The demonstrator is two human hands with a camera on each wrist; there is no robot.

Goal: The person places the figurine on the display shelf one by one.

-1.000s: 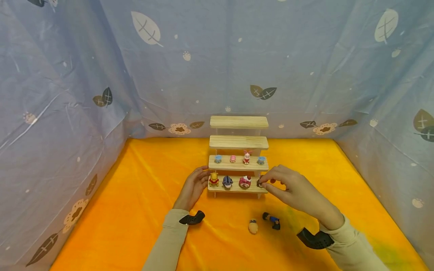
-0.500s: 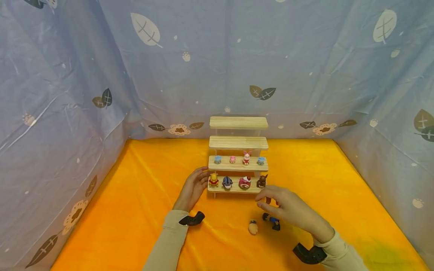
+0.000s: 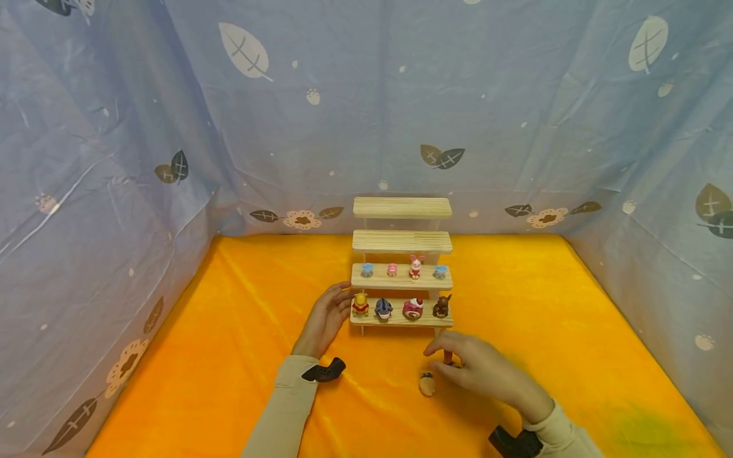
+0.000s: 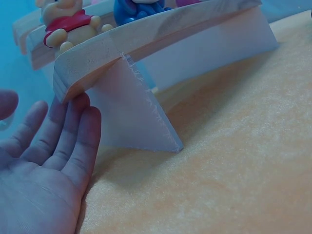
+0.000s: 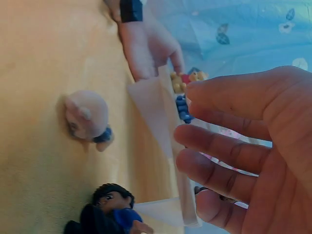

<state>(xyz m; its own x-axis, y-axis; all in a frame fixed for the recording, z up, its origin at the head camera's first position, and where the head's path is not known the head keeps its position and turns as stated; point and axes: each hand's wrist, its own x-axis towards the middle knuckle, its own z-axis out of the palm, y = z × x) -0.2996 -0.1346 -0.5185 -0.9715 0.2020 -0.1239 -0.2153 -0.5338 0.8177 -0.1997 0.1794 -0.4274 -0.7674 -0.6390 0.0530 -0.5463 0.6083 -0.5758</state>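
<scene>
A tiered wooden display shelf (image 3: pixel 401 321) stands mid-table. On its lowest board sit a yellow bear figurine in a red shirt (image 3: pixel 360 305), a blue donkey figurine (image 3: pixel 383 309), a pink figurine (image 3: pixel 413 309) and a brown figurine (image 3: pixel 441 306). My left hand (image 3: pixel 325 321) touches the left end of that board, its fingertips beneath the edge. My right hand (image 3: pixel 487 375) hovers with nothing in its grasp, fingers loosely bent. Below it lie a pale round-headed figurine (image 5: pixel 87 114) and a black-haired figurine in blue and black (image 5: pixel 114 209), which the hand hides in the head view.
The second board holds several small figurines, including a pink-eared one in red (image 3: pixel 415 268). Two higher boards (image 3: pixel 402 240) rise behind it. A yellow cloth (image 3: pixel 275 286) covers the table. Blue leaf-print curtains (image 3: pixel 321 127) enclose the back and sides.
My right hand has let go of the brown figurine at the lowest board's right end. It has moved down towards the two lying figurines. My left hand has stayed put.
</scene>
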